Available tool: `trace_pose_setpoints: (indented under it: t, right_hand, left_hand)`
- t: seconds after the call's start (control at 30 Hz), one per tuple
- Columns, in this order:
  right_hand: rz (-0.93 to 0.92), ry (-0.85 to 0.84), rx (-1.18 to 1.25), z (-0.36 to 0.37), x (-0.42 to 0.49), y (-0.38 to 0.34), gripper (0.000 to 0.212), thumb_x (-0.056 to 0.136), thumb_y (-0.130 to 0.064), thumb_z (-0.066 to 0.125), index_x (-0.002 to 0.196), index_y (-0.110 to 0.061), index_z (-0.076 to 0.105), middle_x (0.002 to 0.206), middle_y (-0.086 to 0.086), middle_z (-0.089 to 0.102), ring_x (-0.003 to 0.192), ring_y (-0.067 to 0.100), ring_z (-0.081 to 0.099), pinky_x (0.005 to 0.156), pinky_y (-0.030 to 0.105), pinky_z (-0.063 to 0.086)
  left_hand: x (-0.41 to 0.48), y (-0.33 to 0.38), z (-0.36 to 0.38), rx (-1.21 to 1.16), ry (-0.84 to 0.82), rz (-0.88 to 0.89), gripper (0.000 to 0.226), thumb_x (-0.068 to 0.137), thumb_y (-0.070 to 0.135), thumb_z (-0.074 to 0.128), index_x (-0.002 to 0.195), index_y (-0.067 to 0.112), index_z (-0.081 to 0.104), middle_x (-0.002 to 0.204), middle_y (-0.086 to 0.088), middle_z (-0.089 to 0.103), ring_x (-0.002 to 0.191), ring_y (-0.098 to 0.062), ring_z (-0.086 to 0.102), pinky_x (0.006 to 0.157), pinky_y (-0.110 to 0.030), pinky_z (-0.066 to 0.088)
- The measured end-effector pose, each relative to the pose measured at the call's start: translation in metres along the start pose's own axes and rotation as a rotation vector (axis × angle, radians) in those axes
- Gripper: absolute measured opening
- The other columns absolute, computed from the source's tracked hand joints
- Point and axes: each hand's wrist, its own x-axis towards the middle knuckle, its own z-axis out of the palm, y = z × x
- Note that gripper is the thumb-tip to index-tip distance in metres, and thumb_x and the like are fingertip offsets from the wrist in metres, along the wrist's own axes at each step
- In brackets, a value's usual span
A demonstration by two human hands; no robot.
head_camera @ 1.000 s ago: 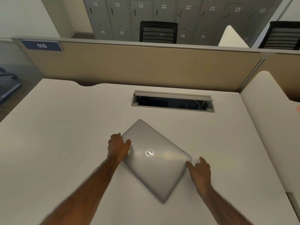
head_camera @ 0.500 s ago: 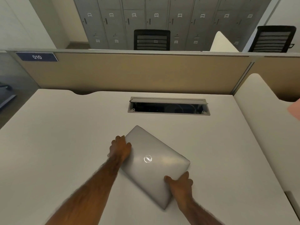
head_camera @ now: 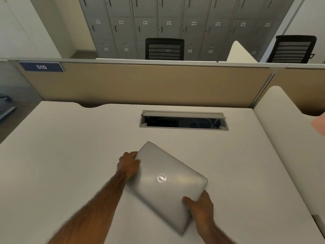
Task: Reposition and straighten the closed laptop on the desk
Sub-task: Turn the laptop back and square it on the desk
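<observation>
Head view, single frame. Closed silver laptop is lying flat on the white desk, lid up, round logo facing the camera. It is sitting skewed: its edges are running diagonally to the desk's edges, one corner pointing toward the far edge and the cable hatch, the opposite corner pointing toward the near edge. It is occupying the middle of the desk's near half, well apart from both side edges.

Left hand is gripping the laptop's left-facing short side near the far corner. Fingers are curling over the edge; the thumb is resting on the lid. The forearm is reaching in from the lower left, slightly blurred.

Right hand is grasping the laptop's right-facing short side, toward the near corner. The thumb is pressing on top of the lid and the other fingers are wrapping around the edge, mostly hidden underneath. Whether the laptop's underside is lifting off the desk there, I cannot tell.

The cable hatch is standing open, set into the desk toward the far edge, with dark wiring inside. A tan partition is running along the far edge, carrying a blue plate marked 010 at its left end. Beyond it, two black chairs and grey numbered lockers are showing.
</observation>
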Motion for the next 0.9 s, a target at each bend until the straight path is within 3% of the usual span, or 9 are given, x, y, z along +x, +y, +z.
trace_pose_setpoints:
  t: [0.27,0.53,0.67,0.77,0.83,0.9]
  right_hand:
    - [-0.092,-0.005,-0.014,-0.015,0.019,-0.008,0.057,0.065,-0.014,0.090,0.117,-0.014,0.069,0.106,0.005,0.077,0.097,0.029,0.073,0.090,0.047,0.060]
    - [-0.218,-0.040,-0.103,-0.032,0.047,-0.039,0.074,0.064,-0.024,0.092,0.131,-0.016,0.064,0.117,0.009,0.072,0.105,0.030,0.071,0.093,0.047,0.059]
    - [-0.257,-0.074,-0.140,-0.035,0.060,-0.055,0.072,0.065,-0.021,0.092,0.131,-0.015,0.063,0.112,0.004,0.072,0.097,0.025,0.072,0.085,0.040,0.060]
    - [-0.272,-0.105,-0.156,-0.036,0.070,-0.064,0.075,0.065,-0.024,0.093,0.133,-0.016,0.062,0.106,-0.003,0.067,0.086,0.011,0.068,0.069,0.026,0.053]
    - [-0.285,-0.115,-0.178,-0.037,0.076,-0.069,0.075,0.064,-0.027,0.093,0.131,-0.018,0.063,0.103,-0.007,0.064,0.082,-0.003,0.060,0.064,0.019,0.047]
    - [-0.284,-0.128,-0.193,-0.037,0.083,-0.071,0.073,0.062,-0.028,0.093,0.129,-0.019,0.064,0.102,-0.007,0.065,0.082,-0.001,0.062,0.064,0.019,0.047]
  left_hand:
    - [-0.010,-0.014,0.001,-0.124,0.052,0.006,0.048,0.091,0.028,0.065,0.138,0.019,0.061,0.132,-0.012,0.063,0.124,-0.035,0.059,0.107,-0.046,0.049]
    - [-0.036,-0.027,0.007,-0.262,0.174,0.016,0.046,0.091,0.021,0.066,0.136,0.013,0.062,0.122,-0.015,0.067,0.108,-0.035,0.065,0.098,-0.042,0.053]
    - [-0.044,-0.027,0.009,-0.303,0.204,-0.007,0.046,0.089,0.018,0.067,0.135,0.014,0.063,0.120,-0.015,0.068,0.108,-0.036,0.066,0.098,-0.045,0.054]
    - [-0.047,-0.026,0.010,-0.323,0.219,-0.015,0.046,0.089,0.016,0.067,0.134,0.013,0.063,0.120,-0.016,0.068,0.107,-0.037,0.066,0.098,-0.046,0.054]
    - [-0.050,-0.025,0.012,-0.341,0.221,-0.022,0.046,0.089,0.015,0.067,0.135,0.013,0.063,0.120,-0.016,0.068,0.106,-0.035,0.067,0.096,-0.043,0.054]
    - [-0.051,-0.024,0.014,-0.361,0.222,-0.028,0.046,0.088,0.013,0.067,0.134,0.013,0.063,0.118,-0.014,0.069,0.103,-0.033,0.067,0.091,-0.038,0.054]
